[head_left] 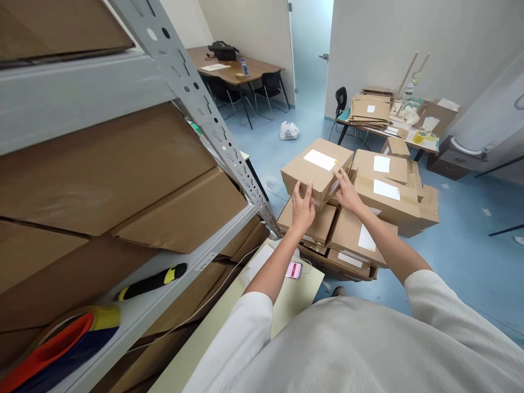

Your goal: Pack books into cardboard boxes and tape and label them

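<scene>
A closed cardboard box with a white label on top sits at the top of a stack of boxes, slightly tilted. My left hand presses its near face, fingers pointing up along the cardboard. On the right side of the same box, my right hand has its fingers against the upper edge and side. Both hands grip the box between them; its underside is hidden. Directly below are another cardboard box and a labelled box.
A metal shelf with boxes, a tape roll and a black-yellow tool stands close on the left. More boxes are piled right. A phone lies on the pale table. A white bag rests on the floor.
</scene>
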Demonstrator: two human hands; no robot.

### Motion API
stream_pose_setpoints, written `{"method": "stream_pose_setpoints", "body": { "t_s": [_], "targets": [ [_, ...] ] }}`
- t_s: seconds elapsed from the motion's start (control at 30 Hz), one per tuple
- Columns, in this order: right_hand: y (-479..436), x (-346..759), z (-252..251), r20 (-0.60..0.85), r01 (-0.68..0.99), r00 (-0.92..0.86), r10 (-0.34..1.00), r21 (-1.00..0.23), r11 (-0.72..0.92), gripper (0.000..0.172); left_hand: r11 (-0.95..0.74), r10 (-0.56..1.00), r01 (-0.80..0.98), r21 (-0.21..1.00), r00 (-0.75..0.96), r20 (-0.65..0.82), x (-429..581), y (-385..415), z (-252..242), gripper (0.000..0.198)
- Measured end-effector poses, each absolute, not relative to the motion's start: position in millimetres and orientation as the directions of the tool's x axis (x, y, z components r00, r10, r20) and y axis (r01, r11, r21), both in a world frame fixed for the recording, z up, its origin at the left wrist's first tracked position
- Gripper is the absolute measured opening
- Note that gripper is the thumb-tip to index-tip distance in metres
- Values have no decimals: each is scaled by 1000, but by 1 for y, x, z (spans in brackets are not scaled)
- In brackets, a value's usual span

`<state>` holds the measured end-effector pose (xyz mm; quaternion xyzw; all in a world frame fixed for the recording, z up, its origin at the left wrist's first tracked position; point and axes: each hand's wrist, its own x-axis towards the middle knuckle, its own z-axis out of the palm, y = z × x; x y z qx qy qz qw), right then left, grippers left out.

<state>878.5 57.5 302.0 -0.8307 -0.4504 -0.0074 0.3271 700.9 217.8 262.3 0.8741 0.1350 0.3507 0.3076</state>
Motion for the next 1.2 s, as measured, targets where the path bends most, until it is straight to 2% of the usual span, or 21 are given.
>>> {"method": "stream_pose_setpoints", "body": {
  "t_s": [0.13, 0.23, 0.33, 0.57, 0.7, 0.87, 1.2],
  "targets": [
    [56, 885, 305, 255, 695, 616, 745, -621, -363, 98, -783, 420, 9, 622, 745, 519, 715, 216, 271, 70],
    [51, 881, 308, 245, 674, 617, 747, -655, -342, 89, -792, 385, -10, 611, 768, 512, 727, 215, 274, 78],
    [46, 873, 312, 257, 689, 608, 752, -641, -338, 78, -798, 342, -34, 601, 796, 499, 739, 215, 275, 84],
    [43, 883, 317, 275, 701, 643, 715, -587, -405, 67, -837, 269, -33, 546, 844, 464, 763, 218, 277, 86],
    [40, 894, 314, 280, 680, 677, 680, -590, -434, 74, -851, 225, -46, 523, 868, 442, 779, 219, 282, 86],
    [27, 894, 307, 278, 626, 713, 643, -665, -407, 84, -853, 206, -62, 519, 873, 442, 799, 218, 287, 84],
    [-5, 871, 298, 287, 613, 737, 612, -666, -425, 74, -845, 168, -89, 527, 892, 421, 781, 205, 273, 83]
  ]
}}
